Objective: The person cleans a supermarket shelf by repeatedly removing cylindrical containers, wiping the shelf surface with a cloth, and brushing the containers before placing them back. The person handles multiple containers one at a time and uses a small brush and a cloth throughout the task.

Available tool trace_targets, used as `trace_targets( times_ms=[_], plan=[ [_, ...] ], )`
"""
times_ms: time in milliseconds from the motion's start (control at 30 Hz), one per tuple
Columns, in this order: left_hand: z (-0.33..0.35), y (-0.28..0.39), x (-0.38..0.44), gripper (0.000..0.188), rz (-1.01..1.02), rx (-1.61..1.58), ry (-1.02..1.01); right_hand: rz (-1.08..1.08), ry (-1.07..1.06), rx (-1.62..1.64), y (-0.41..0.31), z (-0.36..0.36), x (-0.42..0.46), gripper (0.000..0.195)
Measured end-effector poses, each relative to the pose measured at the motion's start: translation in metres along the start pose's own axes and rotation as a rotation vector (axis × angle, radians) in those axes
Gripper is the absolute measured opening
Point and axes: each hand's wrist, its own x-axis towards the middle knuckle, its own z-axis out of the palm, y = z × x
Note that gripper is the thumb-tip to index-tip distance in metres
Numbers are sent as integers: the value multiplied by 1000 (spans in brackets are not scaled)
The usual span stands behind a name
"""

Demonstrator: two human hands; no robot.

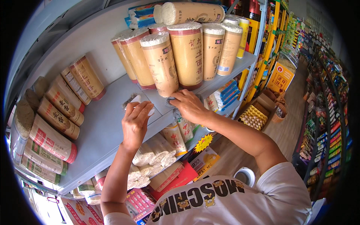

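Note:
My left hand [136, 122] grips the white handle of a small brush [130, 100] with dark grey bristles, just above the grey metal shelf [112, 115]. My right hand [188, 105] presses a grey cloth [176, 112] at the shelf's front edge. Right behind its fingers stands a paper-wrapped cylinder of dried noodles [160, 64], leaning slightly. A wider noodle roll [187, 56] with a dark red base is beside it. Part of the cloth is hidden under my right hand.
More noodle packs [53, 137] line the shelf's left end. One noodle roll [197, 12] lies across the upright ones. Below are a lower shelf with noodle bags [174, 137], a white bucket [244, 175] on the floor and a box of eggs [254, 116] beside the aisle.

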Motion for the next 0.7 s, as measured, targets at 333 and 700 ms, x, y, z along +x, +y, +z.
trace_targets(
  times_ms=[333, 700],
  plan=[
    [44, -13, -8, 36, 4, 25, -169, 118, -44, 18, 32, -14, -11, 32],
    [28, -16, 1, 56, -70, -289, -405, -164, 373, 258, 23, 10, 11, 28]
  ],
)
